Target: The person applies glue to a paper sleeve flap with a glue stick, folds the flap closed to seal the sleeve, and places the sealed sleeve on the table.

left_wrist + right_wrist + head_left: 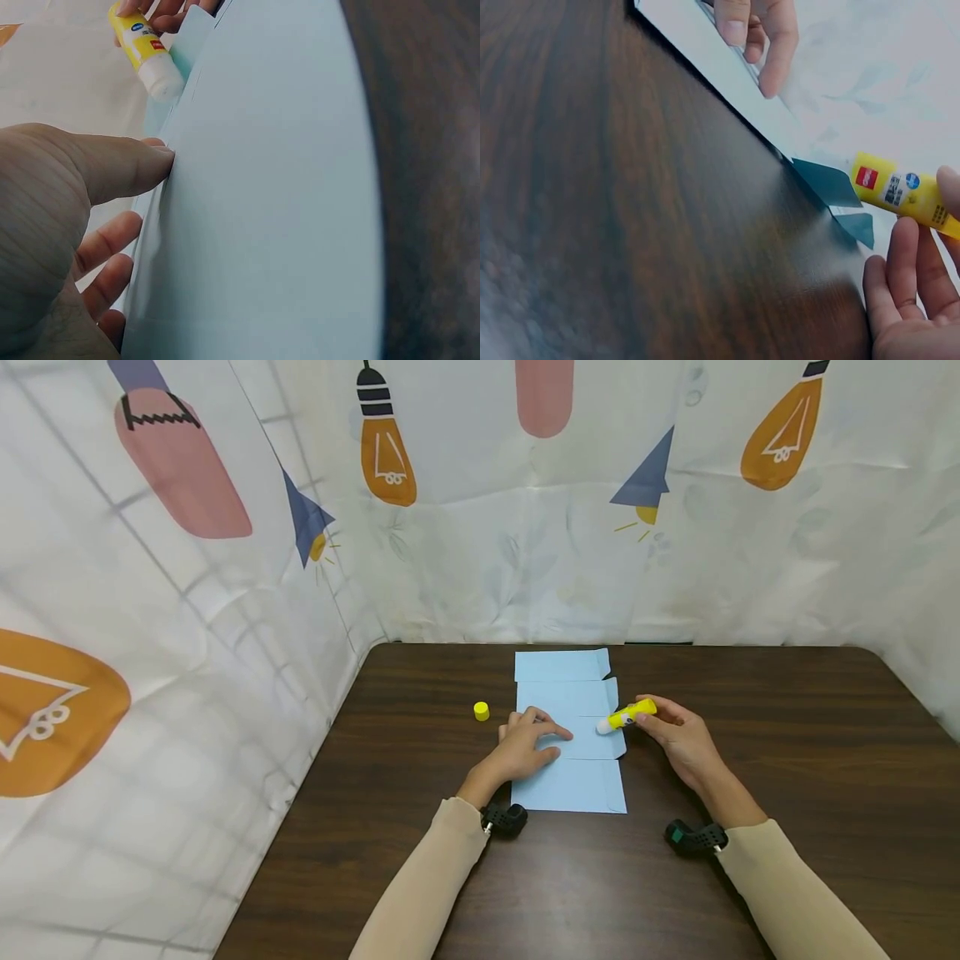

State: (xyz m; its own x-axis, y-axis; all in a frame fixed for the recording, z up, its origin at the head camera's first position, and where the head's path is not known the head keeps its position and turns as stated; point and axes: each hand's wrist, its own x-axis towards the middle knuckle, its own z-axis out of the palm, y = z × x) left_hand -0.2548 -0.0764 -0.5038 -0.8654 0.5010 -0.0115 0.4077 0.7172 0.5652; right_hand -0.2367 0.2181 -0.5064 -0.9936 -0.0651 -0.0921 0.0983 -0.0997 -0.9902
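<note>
Gluing of a scored blue sheet (573, 787), approx. midway along the tabletop's (787, 718) far edge, seemed in hand; the next move prob. called for laying the tip (603, 727) on a R-side flap (619, 745). L hand (523, 748), fingers loosely spread, rested on the sheet, gripping nothing. R hand (688, 745), angled twd. the far edge, pinched the uncapped glue stick (628, 716), tip L; contact unclear. The cap (482, 712) sat twd. the far-L corner.
</note>
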